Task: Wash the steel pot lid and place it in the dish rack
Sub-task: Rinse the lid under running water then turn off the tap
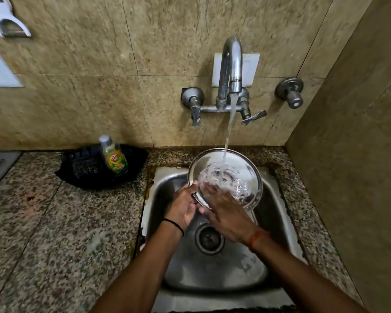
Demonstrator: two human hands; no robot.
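The round steel pot lid (239,163) is held tilted over the steel sink (275,222), under a stream of water running from the tap (231,64). My left hand (184,205) grips the lid's lower left rim. My right hand (226,213) lies flat, fingers apart, on the lid's wet inner face at its lower edge, where water splashes around the fingers. No dish rack is in view.
A black tray (81,172) with a dish soap bottle (114,155) sits on the granite counter (43,233) left of the sink. The drain (209,239) lies below my hands. A wall valve (290,92) and tiled walls close off the back and right.
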